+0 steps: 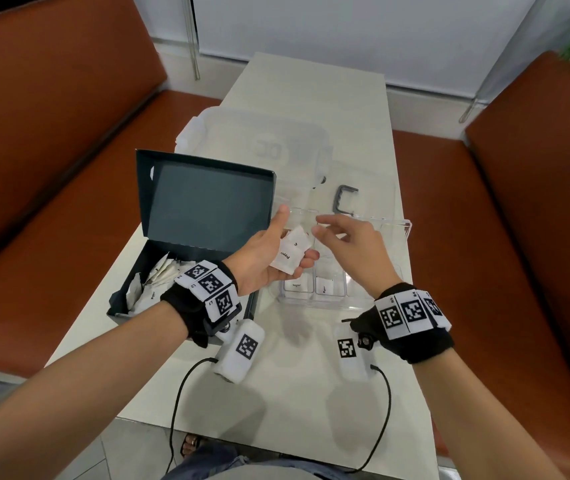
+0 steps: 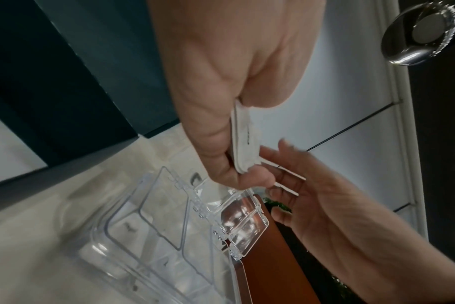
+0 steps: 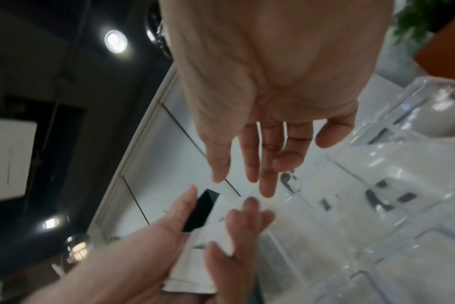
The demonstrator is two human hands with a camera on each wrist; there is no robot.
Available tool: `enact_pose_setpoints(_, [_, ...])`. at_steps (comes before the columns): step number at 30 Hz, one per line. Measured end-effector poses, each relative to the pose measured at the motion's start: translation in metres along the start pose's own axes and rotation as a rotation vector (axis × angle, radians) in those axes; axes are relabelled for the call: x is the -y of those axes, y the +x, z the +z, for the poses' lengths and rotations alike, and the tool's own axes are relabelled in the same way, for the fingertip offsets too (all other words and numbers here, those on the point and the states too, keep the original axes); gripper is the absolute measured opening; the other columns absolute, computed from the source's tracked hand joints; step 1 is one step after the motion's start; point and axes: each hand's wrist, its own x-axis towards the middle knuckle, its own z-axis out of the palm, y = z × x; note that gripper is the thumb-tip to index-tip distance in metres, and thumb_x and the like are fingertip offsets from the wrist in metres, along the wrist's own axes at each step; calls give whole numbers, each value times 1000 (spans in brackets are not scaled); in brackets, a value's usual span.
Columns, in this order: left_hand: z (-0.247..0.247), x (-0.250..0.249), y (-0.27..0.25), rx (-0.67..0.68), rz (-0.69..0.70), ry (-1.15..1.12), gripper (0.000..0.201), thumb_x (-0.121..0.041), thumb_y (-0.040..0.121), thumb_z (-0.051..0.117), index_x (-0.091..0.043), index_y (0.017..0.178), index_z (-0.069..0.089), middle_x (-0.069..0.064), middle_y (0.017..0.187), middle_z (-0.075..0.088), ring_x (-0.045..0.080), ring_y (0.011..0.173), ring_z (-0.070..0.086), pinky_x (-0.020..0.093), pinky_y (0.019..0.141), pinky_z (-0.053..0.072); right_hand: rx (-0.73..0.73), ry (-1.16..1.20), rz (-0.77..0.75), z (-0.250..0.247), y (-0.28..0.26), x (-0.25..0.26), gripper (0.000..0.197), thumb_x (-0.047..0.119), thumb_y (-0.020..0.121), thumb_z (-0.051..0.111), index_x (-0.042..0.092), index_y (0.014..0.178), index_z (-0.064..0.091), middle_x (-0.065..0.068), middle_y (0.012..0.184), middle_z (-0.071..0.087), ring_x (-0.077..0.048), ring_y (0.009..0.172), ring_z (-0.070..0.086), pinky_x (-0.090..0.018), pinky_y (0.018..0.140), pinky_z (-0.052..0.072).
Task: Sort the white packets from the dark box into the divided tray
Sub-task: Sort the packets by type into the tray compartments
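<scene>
My left hand [image 1: 290,237] hovers between the dark box [image 1: 186,268] and the clear divided tray [image 1: 391,222]. Its fingers curl under two white packets [image 1: 292,254], one marked Pepper, and its thumb points up. The left wrist view shows the packets [image 2: 243,144] pinched edge-on in that hand [image 2: 221,156] above the tray [image 2: 169,226]. My right hand [image 1: 332,233] is empty, its straight fingers almost at the packets. From the right wrist, the right hand [image 3: 257,164] reaches towards the packets [image 3: 203,257]. Several packets [image 1: 159,282] lie in the box. The tray's near cells hold a Sugar packet [image 1: 296,284] and a Pepper packet [image 1: 324,285].
The box's lid [image 1: 204,202] stands open behind it. A clear plastic cover [image 1: 262,140] and a dark grey clip [image 1: 345,199] lie beyond the tray. Orange benches [image 1: 51,133] flank the narrow pale table [image 1: 294,393]. White tagged pods [image 1: 242,348] with black cables hang under both wrists.
</scene>
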Motion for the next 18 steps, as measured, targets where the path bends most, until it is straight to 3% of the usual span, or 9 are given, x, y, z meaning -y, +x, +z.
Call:
enact_pose_setpoints(2, [3,0,0,47,-11,-35,73,-67,93,33,-3,108,63,16,88,69,21,71,66,28,61,53,55,54,-9,3,-2,8,24,43,82,70,29,101,70,15,89,69,5,70,58,-17,67,42])
enact_pose_setpoints(4, [6,-2,-2,78,-28,-79,66,-61,97,36,-1,113,60,14,88,68,21,75,67,27,63,55,54,66,-9,5,-2,8,11,32,82,73,24,89,70,14,84,67,6,59,53,-16,62,38])
enact_pose_setpoints(7, [6,-4,-7,106,-36,-106,38,-23,102,42,1,130,52,18,109,69,23,97,69,28,76,58,-13,158,61,1,1,4,7,21,83,73,16,84,69,5,76,66,-3,64,57,-19,69,47])
enact_pose_setpoints(10, [2,-3,-9,107,-11,-95,36,6,97,37,6,131,50,25,122,64,29,111,65,32,86,58,-37,252,114,-6,3,1,10,17,83,73,19,77,65,1,72,67,-6,55,57,-18,63,48])
enact_pose_setpoints(13, [0,-2,-10,48,12,-10,32,7,98,42,3,126,55,22,121,65,27,107,68,29,80,58,-73,309,151,-11,2,-2,12,15,85,71,20,77,64,2,69,66,-10,55,57,-22,62,46])
enact_pose_setpoints(16, [-2,0,-8,-14,68,41,22,-10,98,55,-2,117,63,17,108,69,17,86,72,22,61,54,-86,441,215,-14,-1,-4,5,9,86,69,12,85,65,-3,69,64,-12,57,58,-25,63,48])
enact_pose_setpoints(18, [-2,1,-7,-37,108,62,20,-16,97,59,-5,111,67,13,99,69,14,81,72,20,58,53,-63,492,228,-14,-4,-6,5,7,86,69,9,89,66,-6,71,64,-13,58,59,-25,63,50])
